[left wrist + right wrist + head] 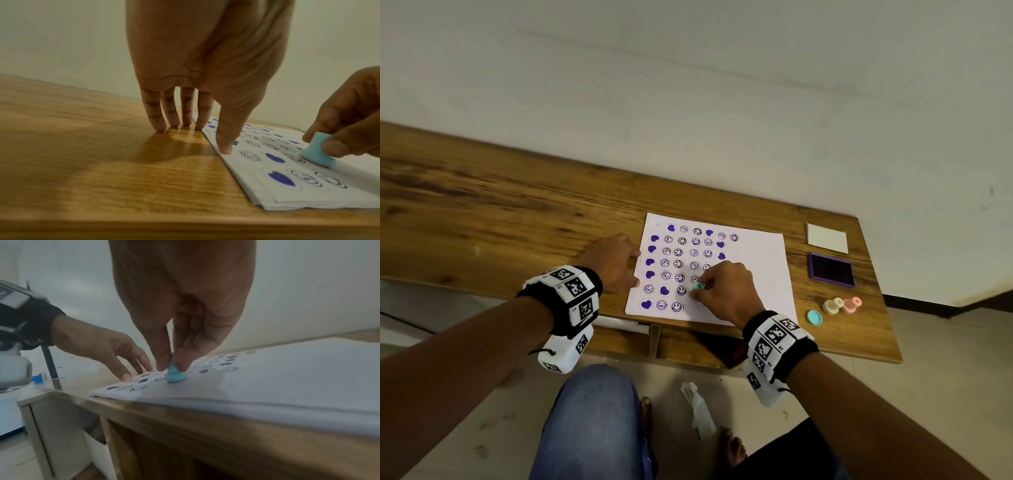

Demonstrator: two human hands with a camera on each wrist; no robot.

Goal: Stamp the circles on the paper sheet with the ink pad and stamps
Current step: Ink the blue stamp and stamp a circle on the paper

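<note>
The right hand (726, 289) covered part of the paper sheet (756, 274), so the printed circles beneath its knuckles could not be read. The face of the blue stamp (316, 154) it pinched was pressed to the sheet and hidden. In the right wrist view the sheet's near edge smeared into blur. The marks farthest beyond the left hand (205, 73) were too small to tell apart. Both forearms ran off the head view's lower edge.
</note>
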